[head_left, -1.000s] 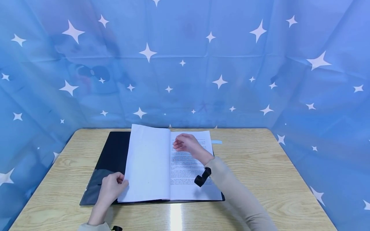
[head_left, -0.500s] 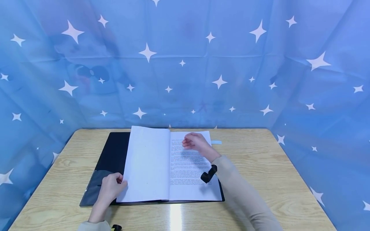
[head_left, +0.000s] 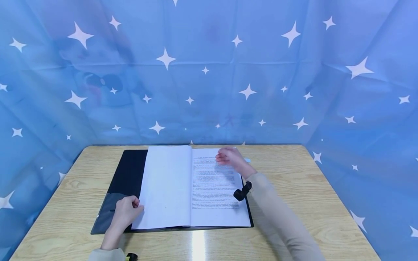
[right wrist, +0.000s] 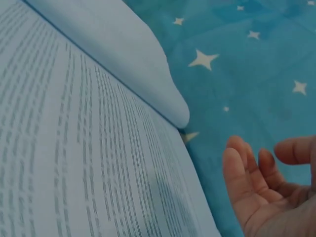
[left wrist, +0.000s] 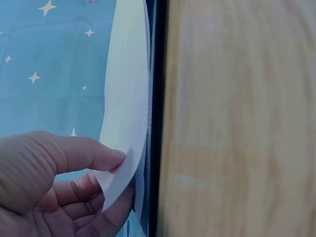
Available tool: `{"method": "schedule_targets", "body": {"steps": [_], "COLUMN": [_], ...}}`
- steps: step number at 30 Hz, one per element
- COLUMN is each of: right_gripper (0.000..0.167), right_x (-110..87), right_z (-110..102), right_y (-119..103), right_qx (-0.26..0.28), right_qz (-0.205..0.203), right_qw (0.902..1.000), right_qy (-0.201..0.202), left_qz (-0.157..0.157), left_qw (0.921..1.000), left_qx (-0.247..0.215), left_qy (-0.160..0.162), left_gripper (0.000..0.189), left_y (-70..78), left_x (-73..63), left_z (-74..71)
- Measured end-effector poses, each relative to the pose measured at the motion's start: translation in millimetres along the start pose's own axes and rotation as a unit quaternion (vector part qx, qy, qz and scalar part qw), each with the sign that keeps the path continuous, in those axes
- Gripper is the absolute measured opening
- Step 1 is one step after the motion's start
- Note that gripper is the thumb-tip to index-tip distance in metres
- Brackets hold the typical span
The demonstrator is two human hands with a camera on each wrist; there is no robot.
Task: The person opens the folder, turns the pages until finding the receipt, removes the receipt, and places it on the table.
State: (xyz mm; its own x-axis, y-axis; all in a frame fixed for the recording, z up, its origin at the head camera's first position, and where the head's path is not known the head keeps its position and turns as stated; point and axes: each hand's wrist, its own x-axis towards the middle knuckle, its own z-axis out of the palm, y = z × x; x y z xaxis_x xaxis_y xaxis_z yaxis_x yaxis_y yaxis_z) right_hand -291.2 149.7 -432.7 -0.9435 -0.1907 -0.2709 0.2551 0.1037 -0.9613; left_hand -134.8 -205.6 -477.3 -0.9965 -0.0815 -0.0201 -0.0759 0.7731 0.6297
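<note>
A black folder [head_left: 125,177] lies spread on the table with white sheets turned over its middle. The left-hand sheet [head_left: 164,188] looks blank, while the right-hand page [head_left: 209,203] carries dense printed text. My left hand [head_left: 124,214] pinches the lower outer corner of the turned sheet between thumb and fingers; in the left wrist view that sheet [left wrist: 126,89] curves up from the folder. Over the top right corner of the printed page hovers my right hand [head_left: 231,159], fingers loosely bent and holding nothing. The right wrist view shows the fingers [right wrist: 237,180] apart from the paper.
A pale blue tab [head_left: 248,160] sticks out past the page's right edge, partly behind my right hand. The wooden table [head_left: 294,188] extends on both sides of the folder. A blue curtain [head_left: 209,83] with white stars hangs behind and at the sides.
My right hand has moved right across the printed page toward its top right corner. The turned sheet's top edge has sunk lower and flatter. My left hand has stayed at the corner.
</note>
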Motion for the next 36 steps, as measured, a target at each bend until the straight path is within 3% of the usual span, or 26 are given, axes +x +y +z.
{"method": "schedule_targets", "body": {"steps": [13,22,36], "right_gripper": [0.04,0.036,0.047], "right_x": [17.2,22.7,25.7], "right_z": [-40,-59,-72], "right_y": [9,14,13], "right_qx": [0.001,-0.02,-0.101], "right_qz": [0.021,0.016,0.033], "right_qw": [0.9967,0.9907,0.9889], "right_qy": [0.078,0.134,0.104], "left_qz": [-0.038,-0.041,-0.038], "left_qw": [0.9991,0.9991,0.9992], "left_qx": [0.006,0.002,0.006], "left_qy": [-0.018,-0.004,-0.011], "left_gripper": [0.015,0.037,0.019], "left_y": [0.7,0.8,4.7], "left_x": [0.1,0.3,3.7], "left_z": [-1.3,0.7,0.1]}}
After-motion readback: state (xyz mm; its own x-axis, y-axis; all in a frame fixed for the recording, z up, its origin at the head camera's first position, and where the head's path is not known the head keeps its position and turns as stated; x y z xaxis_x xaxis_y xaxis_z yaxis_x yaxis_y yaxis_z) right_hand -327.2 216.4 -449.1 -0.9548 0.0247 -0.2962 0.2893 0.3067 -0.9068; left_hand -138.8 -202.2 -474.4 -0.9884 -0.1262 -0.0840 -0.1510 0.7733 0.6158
